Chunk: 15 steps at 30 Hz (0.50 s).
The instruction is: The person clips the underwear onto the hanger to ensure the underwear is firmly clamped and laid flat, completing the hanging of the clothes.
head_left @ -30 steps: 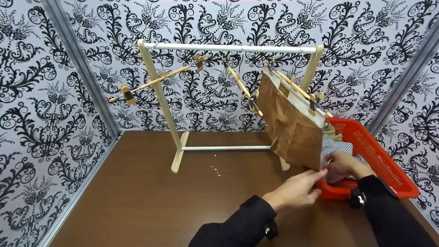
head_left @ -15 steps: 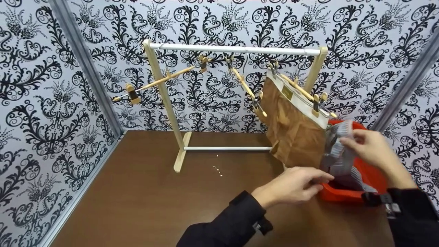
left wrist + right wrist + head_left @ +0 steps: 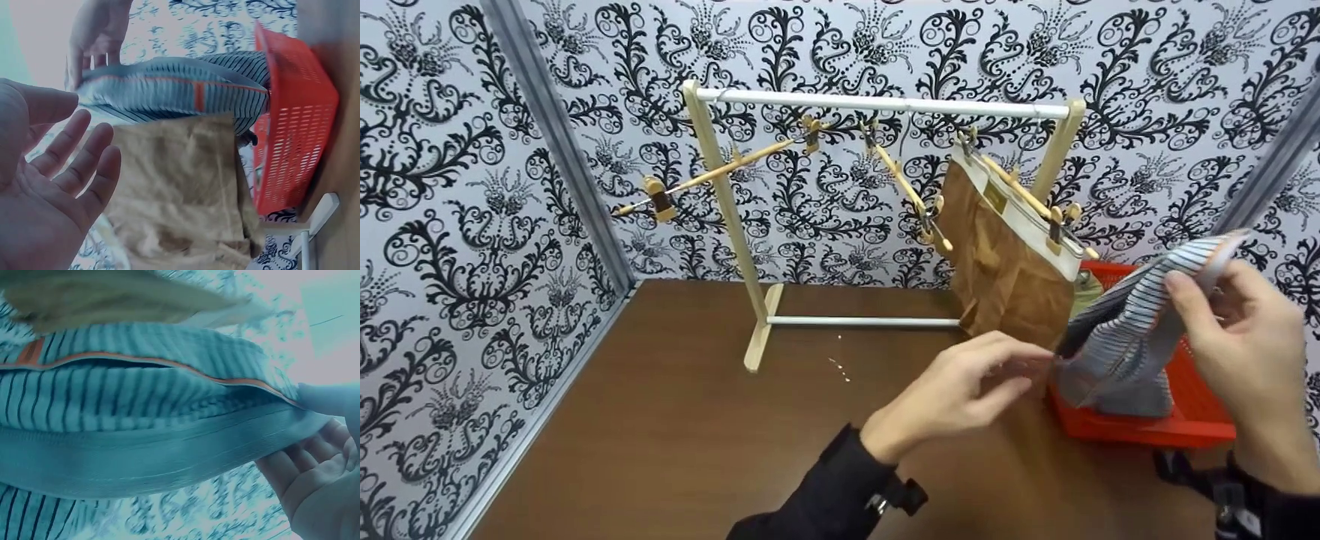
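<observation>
Cloth [image 3: 1144,322] lifted higher & further R vs 0.5 s ago; edge pinched by R hand [image 3: 1249,345], lower end hung over basket [image 3: 1147,430]. Pale w/ dark stripes, orange trim. L hand [image 3: 952,390] held nearby, fingers loosely spread.

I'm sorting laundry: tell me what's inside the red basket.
Green fabric shows in the red basket; the striped garment covers part, so anything beneath it can't be seen.
</observation>
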Each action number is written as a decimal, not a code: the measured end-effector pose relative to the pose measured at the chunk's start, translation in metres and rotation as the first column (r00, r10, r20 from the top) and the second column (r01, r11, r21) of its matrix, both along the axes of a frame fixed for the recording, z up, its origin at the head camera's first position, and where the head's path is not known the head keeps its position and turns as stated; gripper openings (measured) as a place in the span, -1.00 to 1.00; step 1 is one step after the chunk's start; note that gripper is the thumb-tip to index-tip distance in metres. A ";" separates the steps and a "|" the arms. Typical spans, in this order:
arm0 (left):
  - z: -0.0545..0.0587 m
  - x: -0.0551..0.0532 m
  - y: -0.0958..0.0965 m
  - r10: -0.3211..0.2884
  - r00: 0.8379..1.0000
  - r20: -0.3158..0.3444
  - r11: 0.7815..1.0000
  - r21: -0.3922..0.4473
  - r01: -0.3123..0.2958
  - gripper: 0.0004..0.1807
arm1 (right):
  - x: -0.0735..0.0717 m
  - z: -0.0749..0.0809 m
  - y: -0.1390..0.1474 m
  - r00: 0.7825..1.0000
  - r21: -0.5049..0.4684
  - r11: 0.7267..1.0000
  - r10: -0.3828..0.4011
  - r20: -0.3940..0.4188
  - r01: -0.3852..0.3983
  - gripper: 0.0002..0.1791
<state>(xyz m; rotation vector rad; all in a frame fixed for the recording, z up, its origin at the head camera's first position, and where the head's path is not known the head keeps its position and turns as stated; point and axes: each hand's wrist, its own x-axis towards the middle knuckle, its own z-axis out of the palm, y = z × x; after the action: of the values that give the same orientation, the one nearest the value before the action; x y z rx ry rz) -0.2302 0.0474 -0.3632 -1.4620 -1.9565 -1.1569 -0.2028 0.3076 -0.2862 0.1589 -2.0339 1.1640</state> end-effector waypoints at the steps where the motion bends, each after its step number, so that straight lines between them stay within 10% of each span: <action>1: -0.001 0.002 -0.004 -0.008 1.000 -0.002 1.000 0.027 0.008 -0.65 | 0.006 0.001 -0.007 1.000 -0.033 0.999 -0.002 -0.025 0.002 -0.76; 4: -0.006 0.008 -0.018 -0.015 1.000 -0.003 0.996 0.087 0.015 -0.65 | 0.022 -0.003 -0.024 0.986 -0.182 0.977 0.080 -0.145 -0.106 -0.75; 9: -0.020 0.019 -0.044 -0.003 0.999 0.047 0.991 0.134 -0.003 -0.64 | 0.045 -0.018 -0.056 0.930 -0.380 0.861 0.245 -0.273 -0.338 -0.76; 15: -0.031 0.026 -0.080 0.084 0.992 0.095 0.982 0.164 -0.098 -0.64 | 0.051 -0.032 -0.090 0.918 -0.266 0.878 0.378 -0.124 -0.398 -0.83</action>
<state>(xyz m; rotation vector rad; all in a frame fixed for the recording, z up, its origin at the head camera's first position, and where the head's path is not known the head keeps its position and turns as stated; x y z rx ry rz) -0.2043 -0.0322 -0.3937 -1.2419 -1.9093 -1.3301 -0.1513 0.2179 -0.3180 0.4740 -1.7940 1.6651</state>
